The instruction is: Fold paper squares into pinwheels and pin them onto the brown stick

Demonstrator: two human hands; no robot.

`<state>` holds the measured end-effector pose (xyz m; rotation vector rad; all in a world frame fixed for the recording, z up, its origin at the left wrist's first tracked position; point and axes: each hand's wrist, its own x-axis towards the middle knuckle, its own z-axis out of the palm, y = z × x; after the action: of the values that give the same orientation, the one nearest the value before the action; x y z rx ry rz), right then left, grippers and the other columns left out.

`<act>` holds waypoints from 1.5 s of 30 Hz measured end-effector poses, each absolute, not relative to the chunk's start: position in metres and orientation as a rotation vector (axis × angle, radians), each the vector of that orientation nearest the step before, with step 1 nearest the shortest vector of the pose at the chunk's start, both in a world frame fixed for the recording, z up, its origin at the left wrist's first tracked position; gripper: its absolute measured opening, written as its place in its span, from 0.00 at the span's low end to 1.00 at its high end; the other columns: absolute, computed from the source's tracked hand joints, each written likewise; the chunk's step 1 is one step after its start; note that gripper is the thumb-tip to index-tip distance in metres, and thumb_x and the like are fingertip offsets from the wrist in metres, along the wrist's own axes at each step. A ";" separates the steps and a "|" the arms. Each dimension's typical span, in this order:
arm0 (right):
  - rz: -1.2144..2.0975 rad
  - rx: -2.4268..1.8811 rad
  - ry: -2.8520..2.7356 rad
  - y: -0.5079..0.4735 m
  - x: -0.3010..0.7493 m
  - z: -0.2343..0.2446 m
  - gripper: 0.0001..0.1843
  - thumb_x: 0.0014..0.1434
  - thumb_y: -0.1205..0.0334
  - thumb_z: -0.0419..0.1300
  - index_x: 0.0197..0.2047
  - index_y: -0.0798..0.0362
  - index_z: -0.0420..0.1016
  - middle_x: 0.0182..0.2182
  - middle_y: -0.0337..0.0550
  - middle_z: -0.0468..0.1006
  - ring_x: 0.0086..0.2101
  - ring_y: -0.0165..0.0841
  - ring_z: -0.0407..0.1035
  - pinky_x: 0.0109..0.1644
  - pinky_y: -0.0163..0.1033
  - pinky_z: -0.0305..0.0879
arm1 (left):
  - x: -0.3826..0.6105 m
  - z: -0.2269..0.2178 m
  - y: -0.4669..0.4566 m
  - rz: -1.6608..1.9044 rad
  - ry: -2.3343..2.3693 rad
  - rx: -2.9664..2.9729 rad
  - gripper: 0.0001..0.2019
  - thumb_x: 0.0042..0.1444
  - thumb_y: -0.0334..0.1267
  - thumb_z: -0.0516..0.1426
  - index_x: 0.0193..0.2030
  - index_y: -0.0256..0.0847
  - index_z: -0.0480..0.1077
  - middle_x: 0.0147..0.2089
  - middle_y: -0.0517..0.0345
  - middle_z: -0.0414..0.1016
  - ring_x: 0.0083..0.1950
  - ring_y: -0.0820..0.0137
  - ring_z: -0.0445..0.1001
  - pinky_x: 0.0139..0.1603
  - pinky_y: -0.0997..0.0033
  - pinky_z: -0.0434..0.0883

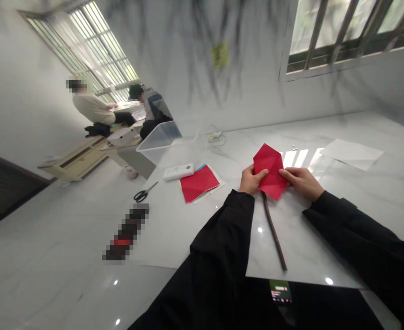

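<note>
A folded red paper is held up just above the white marble table. My left hand pinches its left edge with thumb on top. Pinching the right edge is my right hand. Both sleeves are black. A thin brown stick lies on the table below the paper, running toward me.
A stack of coloured sheets with red on top, a white box-shaped device, black scissors, a clear plastic bin and white paper sit on the table. Two people sit far left at another table. A phone lies near my lap.
</note>
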<state>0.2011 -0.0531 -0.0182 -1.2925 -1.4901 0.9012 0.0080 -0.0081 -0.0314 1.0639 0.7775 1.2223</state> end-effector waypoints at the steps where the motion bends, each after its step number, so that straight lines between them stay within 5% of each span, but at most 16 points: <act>1: 0.922 -1.291 -1.511 -0.054 0.201 -0.017 0.33 0.59 0.30 0.63 0.26 0.55 0.76 0.18 0.39 0.68 0.21 0.29 0.59 0.25 0.37 0.53 | 0.008 -0.032 -0.009 1.223 0.782 1.060 0.29 0.40 0.49 0.76 0.47 0.34 0.78 0.45 0.44 0.84 0.44 0.58 0.82 0.49 0.57 0.78; 9: 0.999 -1.257 -1.474 -0.054 0.196 -0.013 0.33 0.59 0.30 0.63 0.23 0.53 0.70 0.15 0.36 0.64 0.19 0.28 0.57 0.24 0.37 0.50 | 0.007 -0.019 -0.012 1.236 0.777 1.087 0.29 0.41 0.50 0.75 0.45 0.35 0.77 0.43 0.47 0.84 0.41 0.62 0.81 0.47 0.62 0.77; 14: 1.021 -1.194 -1.109 -0.042 0.195 -0.017 0.30 0.53 0.31 0.68 0.26 0.51 0.69 0.15 0.32 0.61 0.18 0.27 0.56 0.22 0.36 0.51 | 0.003 -0.005 -0.009 1.182 0.808 1.038 0.38 0.51 0.50 0.69 0.68 0.43 0.67 0.40 0.55 0.83 0.33 0.70 0.79 0.39 0.68 0.77; 17: 0.999 -1.178 -1.013 -0.037 0.194 -0.018 0.30 0.51 0.31 0.69 0.26 0.50 0.68 0.16 0.32 0.60 0.18 0.27 0.55 0.21 0.36 0.50 | 0.001 0.000 -0.011 1.173 0.812 1.148 0.37 0.54 0.41 0.64 0.72 0.49 0.64 0.52 0.53 0.81 0.32 0.75 0.78 0.39 0.70 0.77; 22: 1.015 -1.182 -1.047 -0.038 0.190 -0.013 0.30 0.52 0.31 0.68 0.26 0.50 0.69 0.15 0.33 0.62 0.17 0.28 0.55 0.21 0.37 0.50 | 0.002 0.001 -0.019 1.155 0.807 1.525 0.33 0.48 0.34 0.69 0.63 0.47 0.74 0.62 0.48 0.76 0.40 0.71 0.79 0.41 0.72 0.77; 27: 1.002 -1.214 -1.180 -0.042 0.189 -0.010 0.30 0.55 0.31 0.66 0.25 0.51 0.71 0.14 0.34 0.64 0.17 0.28 0.56 0.22 0.37 0.50 | 0.005 -0.003 -0.020 1.261 0.816 1.592 0.14 0.51 0.43 0.71 0.43 0.41 0.80 0.53 0.50 0.76 0.47 0.65 0.79 0.45 0.70 0.78; 30: 1.001 -1.218 -1.285 -0.042 0.190 -0.012 0.30 0.56 0.31 0.66 0.23 0.51 0.71 0.15 0.36 0.66 0.18 0.28 0.57 0.23 0.37 0.52 | 0.006 -0.004 -0.017 1.305 0.861 1.530 0.14 0.52 0.46 0.70 0.38 0.39 0.78 0.46 0.52 0.78 0.42 0.67 0.79 0.43 0.70 0.78; 33: 1.005 -1.223 -1.325 -0.040 0.191 -0.016 0.29 0.57 0.33 0.66 0.25 0.52 0.74 0.16 0.36 0.67 0.19 0.29 0.58 0.24 0.37 0.52 | 0.005 -0.002 -0.016 1.305 0.855 1.422 0.23 0.51 0.44 0.70 0.53 0.41 0.76 0.46 0.53 0.81 0.40 0.67 0.81 0.44 0.68 0.78; 36: 0.998 -1.223 -1.366 -0.041 0.190 -0.016 0.29 0.58 0.33 0.66 0.25 0.53 0.75 0.16 0.36 0.67 0.20 0.29 0.58 0.25 0.37 0.53 | 0.004 -0.001 -0.014 1.317 0.845 1.332 0.44 0.49 0.42 0.72 0.73 0.45 0.61 0.45 0.53 0.83 0.42 0.64 0.83 0.47 0.64 0.79; 38: 0.994 -1.219 -1.413 -0.042 0.189 -0.015 0.29 0.59 0.34 0.65 0.26 0.53 0.76 0.17 0.36 0.68 0.20 0.29 0.58 0.25 0.36 0.52 | 0.003 -0.002 -0.012 1.301 0.853 1.272 0.50 0.48 0.43 0.73 0.75 0.44 0.56 0.43 0.54 0.84 0.41 0.63 0.83 0.47 0.62 0.79; 42: 0.990 -1.191 -1.457 -0.044 0.187 -0.013 0.29 0.60 0.35 0.64 0.28 0.55 0.79 0.19 0.37 0.69 0.21 0.28 0.58 0.26 0.36 0.52 | 0.002 -0.006 -0.009 1.277 0.871 1.278 0.30 0.46 0.47 0.73 0.54 0.37 0.76 0.43 0.49 0.85 0.41 0.62 0.83 0.46 0.62 0.78; 45: 1.012 -1.150 -1.452 -0.044 0.186 -0.013 0.28 0.59 0.36 0.66 0.36 0.57 0.83 0.24 0.39 0.75 0.24 0.30 0.62 0.28 0.36 0.55 | 0.002 -0.005 -0.009 1.265 0.882 1.317 0.22 0.47 0.49 0.73 0.43 0.36 0.79 0.41 0.50 0.85 0.40 0.62 0.82 0.47 0.62 0.78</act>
<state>0.1859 -0.0441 -0.0126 -1.1497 -1.4524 1.0115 0.0019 -0.0093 -0.0053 1.3167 0.8824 1.2653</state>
